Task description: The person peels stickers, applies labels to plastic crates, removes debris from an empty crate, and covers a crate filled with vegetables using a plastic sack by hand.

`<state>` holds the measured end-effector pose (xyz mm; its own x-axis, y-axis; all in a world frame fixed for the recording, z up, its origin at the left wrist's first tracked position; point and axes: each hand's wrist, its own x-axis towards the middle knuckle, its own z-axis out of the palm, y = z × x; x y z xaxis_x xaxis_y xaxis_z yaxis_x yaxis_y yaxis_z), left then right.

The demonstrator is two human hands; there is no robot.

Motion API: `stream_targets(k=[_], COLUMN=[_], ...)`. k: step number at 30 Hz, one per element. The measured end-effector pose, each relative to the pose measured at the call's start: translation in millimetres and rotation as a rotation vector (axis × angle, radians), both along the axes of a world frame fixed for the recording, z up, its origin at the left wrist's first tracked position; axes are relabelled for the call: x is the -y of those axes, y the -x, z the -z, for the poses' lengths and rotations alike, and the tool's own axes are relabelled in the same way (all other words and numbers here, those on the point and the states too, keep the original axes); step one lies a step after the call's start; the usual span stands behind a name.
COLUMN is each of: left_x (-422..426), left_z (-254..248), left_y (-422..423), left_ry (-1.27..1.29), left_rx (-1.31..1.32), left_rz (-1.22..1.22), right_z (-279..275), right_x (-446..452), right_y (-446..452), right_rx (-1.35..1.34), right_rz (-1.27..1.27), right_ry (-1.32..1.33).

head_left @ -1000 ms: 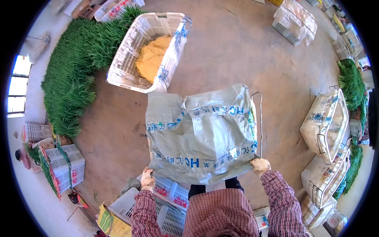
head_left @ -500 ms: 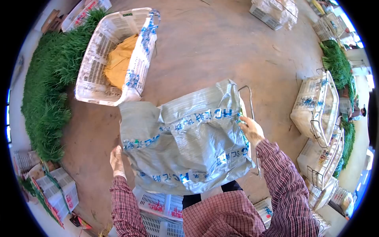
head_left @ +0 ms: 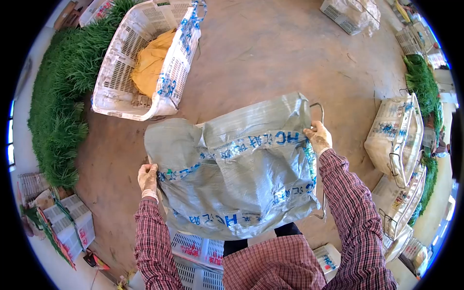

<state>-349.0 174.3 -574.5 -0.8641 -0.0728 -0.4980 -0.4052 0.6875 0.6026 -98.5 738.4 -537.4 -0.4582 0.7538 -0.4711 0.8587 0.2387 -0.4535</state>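
Observation:
A grey woven plastic sack (head_left: 241, 179) with blue lettering lies spread over a crate in front of me, hiding most of it. A wire handle (head_left: 323, 112) of that crate sticks out past the sack at the right. My left hand (head_left: 148, 180) pinches the sack's left edge between thumb and fingers. Higher up on the opposite side, my right hand (head_left: 318, 137) is closed on the right edge, near the wire handle. Wrinkles run across the sack's middle, and its near edge hangs by my legs.
Ahead to the left stands a white crate (head_left: 166, 79) with yellow cloth (head_left: 153, 65) inside. Green leafy stalks (head_left: 60, 111) are heaped along the left wall. More crates (head_left: 394, 135) line the right side, and a wrapped crate (head_left: 350, 17) sits far ahead. White crates (head_left: 200, 251) are by my legs.
My left hand has risen along the left side and now pinches the sack's edge. My right hand has moved slightly up and right on its edge. The sack's upper right corner is drawn outward.

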Motion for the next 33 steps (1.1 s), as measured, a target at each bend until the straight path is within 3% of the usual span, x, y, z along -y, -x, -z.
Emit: stream_targets(k=[3,5,9,14,20,24,26,32,33], left_x=[-13.3,-16.1,6.9,30.5,24.0,25.4,41.7,75.3,71.6], left_z=[-11.5,-17.5,-13.9,-16.5,-4.3,-23.6,-20.0,-17.9,-25.4], left_y=[-6.0,-9.3,-12.6,-23.3,-23.9,-24.8,-32.0,-89.9,-99.0], left_ry=[0.144,0.14,0.23,0.323,0.127,-0.344,-0.443,-0.433,-0.447], left_rx=[-0.369,-0.345,-0.346,-0.324,-0.28,-0.14,-0.066,0.003,0.045], left_rz=[-0.02,-0.017,0.003,-0.011,-0.178,-0.343,-0.433,-0.347,-0.35], right_z=[-24.7,-25.6,-27.1,-42.2,-43.0,-22.4,-25.0,-51.0,-47.0], right_x=[1.1,-3.6,-16.6,-27.8,-25.2,-31.4,-30.1,9.9,16.8], right_y=[1.4,-2.9,-5.5,5.2,4.6,-6.0,-1.7,14.8,15.2], right_rx=[0.071,0.088,0.156,0.219,0.27,0.232,0.292,0.205,-0.042], right_rz=[-0.164,-0.337,-0.45,-0.392,-0.396,-0.42,-0.415,-0.413,-0.463], right_ry=[-0.129,-0.286,-0.399,-0.33,-0.389,-0.457,-0.392,-0.437,-0.37])
